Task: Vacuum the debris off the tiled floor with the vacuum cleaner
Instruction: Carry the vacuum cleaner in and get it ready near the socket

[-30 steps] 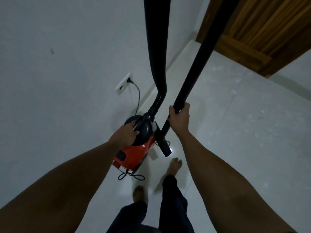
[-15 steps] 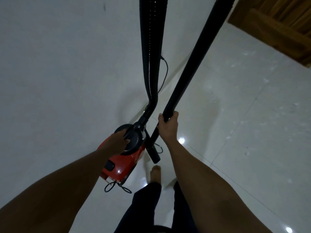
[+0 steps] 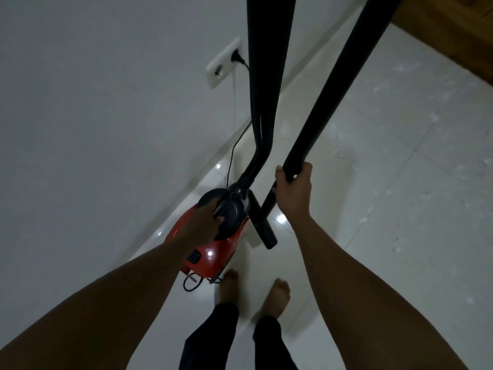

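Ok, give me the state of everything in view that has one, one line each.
Left hand, fingers curled on the top handle of the vacuum cleaner.
Right hand, grips the wand.
Hose, attached to the vacuum cleaner's top.
Plug, pushed into the wall socket.
Tiled floor, white debris scattered on it.

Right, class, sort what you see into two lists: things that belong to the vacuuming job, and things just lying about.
Job: red vacuum cleaner under left hand, hose, wand held by right hand, power cord, wall socket, white debris, tiled floor.
Just there: wooden fixture, white wall.
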Motion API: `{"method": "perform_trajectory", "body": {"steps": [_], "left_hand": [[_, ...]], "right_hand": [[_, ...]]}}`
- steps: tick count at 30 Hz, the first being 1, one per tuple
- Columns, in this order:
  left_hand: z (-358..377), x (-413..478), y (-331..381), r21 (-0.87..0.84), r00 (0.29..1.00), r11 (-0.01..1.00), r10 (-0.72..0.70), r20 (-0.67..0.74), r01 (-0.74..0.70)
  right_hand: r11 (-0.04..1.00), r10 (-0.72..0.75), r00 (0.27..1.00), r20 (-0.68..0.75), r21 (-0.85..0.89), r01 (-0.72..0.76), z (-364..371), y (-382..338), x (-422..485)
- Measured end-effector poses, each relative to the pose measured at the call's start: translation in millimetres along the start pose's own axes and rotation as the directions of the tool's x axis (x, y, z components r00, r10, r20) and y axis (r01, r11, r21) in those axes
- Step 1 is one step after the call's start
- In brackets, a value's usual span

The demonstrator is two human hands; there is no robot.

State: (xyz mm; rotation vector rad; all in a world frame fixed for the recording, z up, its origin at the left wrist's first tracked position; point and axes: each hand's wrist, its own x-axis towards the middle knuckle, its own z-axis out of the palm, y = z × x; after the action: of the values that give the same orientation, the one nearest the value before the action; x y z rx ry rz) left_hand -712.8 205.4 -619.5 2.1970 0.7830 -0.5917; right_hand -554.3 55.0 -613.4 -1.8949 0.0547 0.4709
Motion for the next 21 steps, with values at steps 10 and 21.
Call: {"method": "perform_trajectory", "body": {"steps": [10,21], "left_hand": [[144,164,-3,-0.121,0.998,0.992,0.033,-0.061,-0.04],[220,270,-5,-0.01,0.994,0.996,0.086,-0.06,-0.086]], "right_hand": [[0.991,-0.068,0.997,-0.026,-0.115,0.064,-45,131,118],[0.99,-0.1,0.993,-0.064,-0.106,0.093,-51,197,192]]}}
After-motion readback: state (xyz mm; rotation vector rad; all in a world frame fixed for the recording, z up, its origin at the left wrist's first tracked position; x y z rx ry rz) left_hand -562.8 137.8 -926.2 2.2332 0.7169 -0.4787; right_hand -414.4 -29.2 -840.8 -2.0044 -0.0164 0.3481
